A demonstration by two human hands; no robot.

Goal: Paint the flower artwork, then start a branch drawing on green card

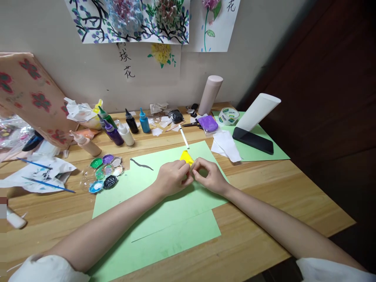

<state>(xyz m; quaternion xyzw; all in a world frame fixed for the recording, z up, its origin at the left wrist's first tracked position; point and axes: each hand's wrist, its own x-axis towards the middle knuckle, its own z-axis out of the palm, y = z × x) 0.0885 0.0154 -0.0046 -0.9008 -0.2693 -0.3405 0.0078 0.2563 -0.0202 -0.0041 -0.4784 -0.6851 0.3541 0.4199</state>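
My left hand (173, 178) is closed, its fingertips curled by a small bright yellow piece (186, 157) that sticks up beyond the fingers. My right hand (210, 175) pinches thumb and forefinger together right beside it, almost touching the left fingertips. What lies within the right pinch is too small to make out. Whether the yellow piece is paper or clay I cannot tell. Both hands are above green sheets (158, 213) on the table. A thin dark grey strip (141, 164) lies on the green to the left. Just behind the hands is a white pen-like stick (184, 136).
At left are a paint palette (100, 172), paint bottles (113, 134) and brushes (48, 184) on crumpled tissue. Behind lie scissors (192, 124), a purple packet (208, 123) and a tape roll (229, 116). A phone (253, 141) and white tube (258, 111) are at right.
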